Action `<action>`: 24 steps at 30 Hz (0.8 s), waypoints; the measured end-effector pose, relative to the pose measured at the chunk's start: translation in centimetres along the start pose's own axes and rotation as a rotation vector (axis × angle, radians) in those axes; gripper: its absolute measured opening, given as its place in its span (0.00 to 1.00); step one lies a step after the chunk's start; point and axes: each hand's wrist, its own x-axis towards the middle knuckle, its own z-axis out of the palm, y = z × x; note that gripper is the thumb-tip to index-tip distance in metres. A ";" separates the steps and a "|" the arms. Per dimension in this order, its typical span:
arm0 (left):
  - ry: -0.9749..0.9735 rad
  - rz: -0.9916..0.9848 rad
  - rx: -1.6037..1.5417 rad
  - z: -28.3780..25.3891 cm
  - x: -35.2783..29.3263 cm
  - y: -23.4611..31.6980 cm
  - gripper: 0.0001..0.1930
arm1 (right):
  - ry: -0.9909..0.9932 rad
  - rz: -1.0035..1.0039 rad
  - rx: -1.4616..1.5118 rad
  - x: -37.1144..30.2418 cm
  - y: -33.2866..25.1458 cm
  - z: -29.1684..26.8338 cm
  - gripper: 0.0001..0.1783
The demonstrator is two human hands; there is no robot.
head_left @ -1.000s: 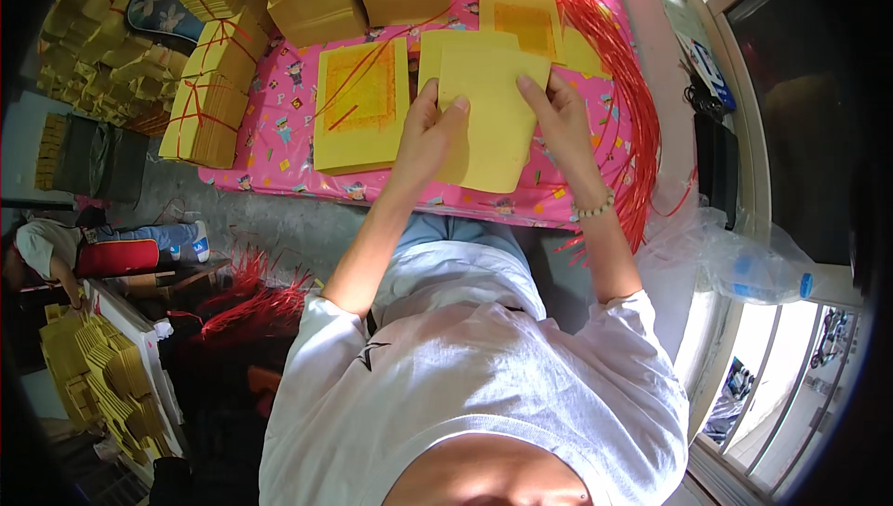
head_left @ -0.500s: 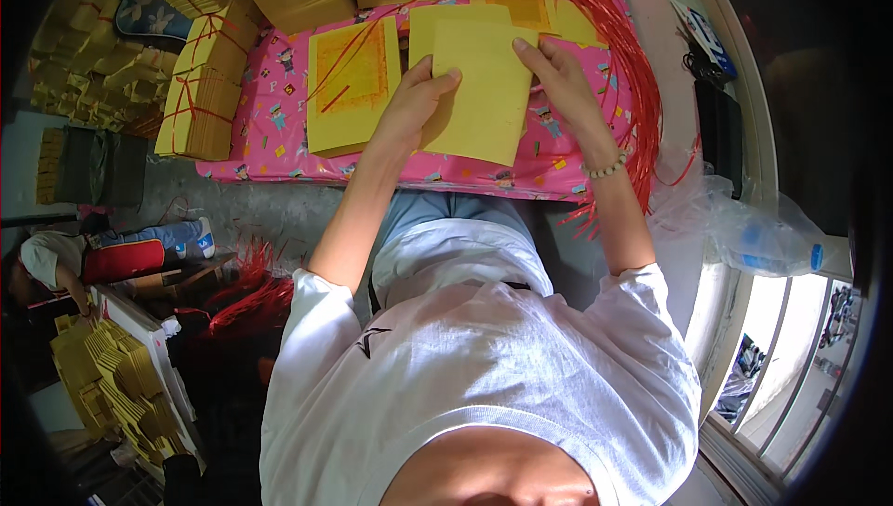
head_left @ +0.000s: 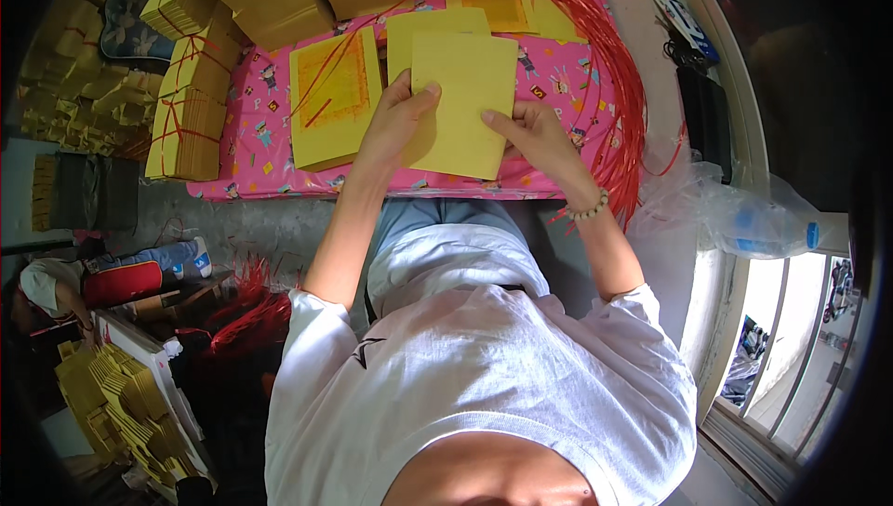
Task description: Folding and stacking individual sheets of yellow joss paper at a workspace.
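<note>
A plain yellow sheet stack (head_left: 463,106) is held above the near edge of the table; how many sheets it has I cannot tell. My left hand (head_left: 402,120) pinches its left edge, thumb on top. My right hand (head_left: 538,139) grips the lower right edge, its thumb also on top. Partly behind the held sheets lies another yellow stack (head_left: 437,22). Left of my left hand sits a stack of yellow paper (head_left: 337,97) with an orange printed square, and red strands lie across it.
Pink patterned cloth (head_left: 251,148) covers the table. Tied yellow bundles (head_left: 186,134) stand at its left, larger yellow stacks (head_left: 279,4) at the back. Long red strands (head_left: 623,106) hang over the right side. Another person (head_left: 65,283) is at the far left, near folded yellow paper (head_left: 121,394).
My right hand has slid down the right edge of the sheets, from near the top corner to the lower part. The whole view has shifted slightly.
</note>
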 end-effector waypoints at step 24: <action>0.034 0.194 0.062 0.4 -0.8 -0.6 0.15 | 0.035 -0.020 0.053 -2.6 2.3 0.0 0.14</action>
